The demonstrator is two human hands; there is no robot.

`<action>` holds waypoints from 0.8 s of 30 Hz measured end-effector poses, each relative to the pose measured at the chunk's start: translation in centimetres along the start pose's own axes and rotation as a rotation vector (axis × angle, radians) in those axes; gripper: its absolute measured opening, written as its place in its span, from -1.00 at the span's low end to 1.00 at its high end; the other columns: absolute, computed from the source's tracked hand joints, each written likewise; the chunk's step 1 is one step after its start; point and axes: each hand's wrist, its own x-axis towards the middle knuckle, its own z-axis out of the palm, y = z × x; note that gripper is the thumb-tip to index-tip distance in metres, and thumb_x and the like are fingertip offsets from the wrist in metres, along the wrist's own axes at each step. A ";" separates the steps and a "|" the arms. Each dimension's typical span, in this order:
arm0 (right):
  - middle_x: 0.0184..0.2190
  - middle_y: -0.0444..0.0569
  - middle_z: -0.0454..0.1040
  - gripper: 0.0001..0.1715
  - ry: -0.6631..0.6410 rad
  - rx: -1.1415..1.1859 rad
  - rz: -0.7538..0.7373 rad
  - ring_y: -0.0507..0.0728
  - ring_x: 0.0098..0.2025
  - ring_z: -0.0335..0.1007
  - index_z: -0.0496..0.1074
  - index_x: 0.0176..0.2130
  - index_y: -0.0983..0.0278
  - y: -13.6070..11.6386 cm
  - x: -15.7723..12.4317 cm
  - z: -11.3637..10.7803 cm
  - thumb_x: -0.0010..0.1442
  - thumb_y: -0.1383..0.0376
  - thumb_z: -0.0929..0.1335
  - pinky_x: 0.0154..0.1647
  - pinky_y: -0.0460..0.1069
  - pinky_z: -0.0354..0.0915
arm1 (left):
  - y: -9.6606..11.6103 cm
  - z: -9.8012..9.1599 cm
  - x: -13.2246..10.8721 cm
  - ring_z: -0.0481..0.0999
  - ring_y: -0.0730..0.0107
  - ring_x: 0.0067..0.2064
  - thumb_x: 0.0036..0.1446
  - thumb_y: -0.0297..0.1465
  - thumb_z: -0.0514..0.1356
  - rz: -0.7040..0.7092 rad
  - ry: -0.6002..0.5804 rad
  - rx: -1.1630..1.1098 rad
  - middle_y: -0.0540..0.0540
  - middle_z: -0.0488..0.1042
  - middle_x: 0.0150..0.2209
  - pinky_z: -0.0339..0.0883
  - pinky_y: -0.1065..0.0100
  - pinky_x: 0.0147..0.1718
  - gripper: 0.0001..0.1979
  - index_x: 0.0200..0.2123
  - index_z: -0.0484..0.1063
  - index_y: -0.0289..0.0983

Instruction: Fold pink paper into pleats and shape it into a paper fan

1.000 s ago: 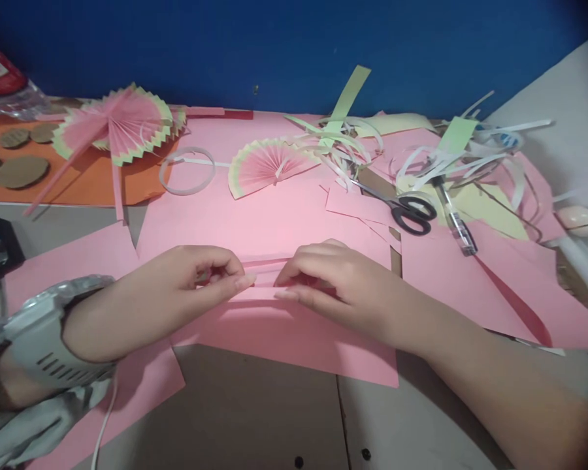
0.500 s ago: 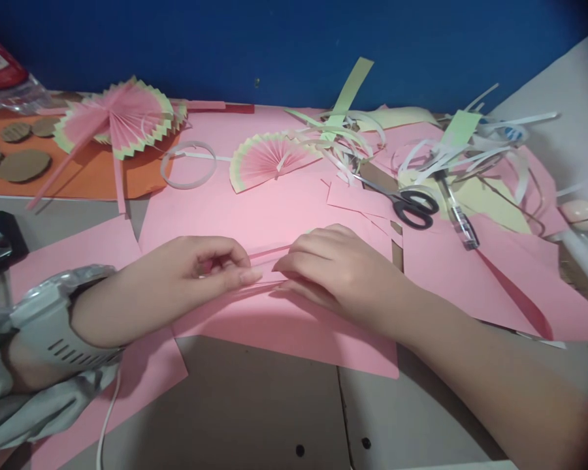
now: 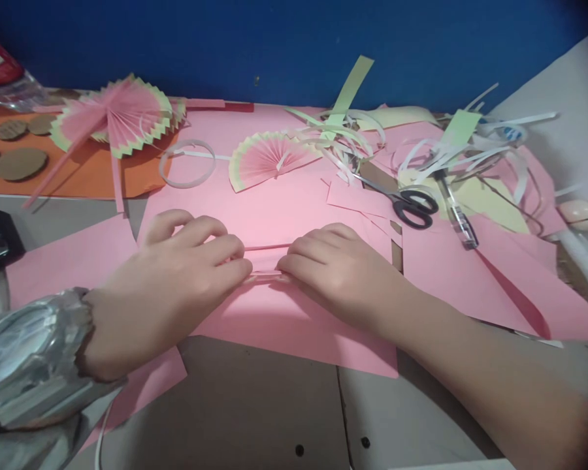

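A narrow folded strip of pink paper [image 3: 265, 273] runs between my two hands, low over a larger pink sheet [image 3: 304, 339]. My left hand [image 3: 196, 261], with a watch [image 3: 24, 346] on its wrist, pinches the strip's left end, knuckles up. At the right end my right hand [image 3: 330, 271] is closed on the same strip, its fingertips bent over the fold. Most of the strip's ends are hidden under the fingers. Behind the hands lies a pleated pink and green paper fan [image 3: 262, 160].
Black-handled scissors [image 3: 414, 207] and a pen [image 3: 457, 212] lie to the right, by tangled paper strips [image 3: 343, 134]. Back left are a larger pleated fan [image 3: 137, 114], cardboard discs [image 3: 19, 163] on orange paper [image 3: 78, 179], and a tape ring [image 3: 189, 163]. A blue panel [image 3: 200, 46] stands behind.
My left hand has rolled over, from palm sideways to knuckles up, and grips the strip's edge closer to the right hand. The right hand has barely shifted.
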 end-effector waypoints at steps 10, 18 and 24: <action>-0.44 -0.06 0.41 -0.75 0.036 0.046 0.009 0.09 -0.35 0.24 0.42 -0.33 0.34 -0.5 0.1 -0.4 0.28 0.37 0.20 -0.28 0.00 0.05 | 0.9 0.7 0.1 0.33 0.29 -0.35 0.29 -0.38 -0.09 -0.080 -0.025 -0.232 -0.04 0.38 -0.40 0.14 0.19 -0.26 -0.73 -0.32 0.37 -0.29; -0.42 -0.07 0.41 -0.72 0.019 0.058 0.031 0.10 -0.34 0.23 0.42 -0.32 0.31 -0.4 0.0 -0.2 0.30 0.34 0.18 -0.28 0.00 0.04 | 0.9 0.5 0.1 0.31 0.30 -0.36 0.28 -0.45 -0.09 -0.091 -0.069 -0.267 -0.05 0.38 -0.40 0.13 0.20 -0.27 -0.74 -0.35 0.36 -0.29; -0.42 -0.07 0.40 -0.75 -0.002 0.070 0.042 0.09 -0.34 0.22 0.41 -0.32 0.31 -0.4 0.0 -0.1 0.30 0.33 0.19 -0.28 0.00 0.03 | 0.9 0.6 0.2 0.29 0.30 -0.39 0.28 -0.45 -0.11 -0.087 -0.069 -0.251 -0.06 0.36 -0.42 0.12 0.19 -0.30 -0.72 -0.39 0.34 -0.30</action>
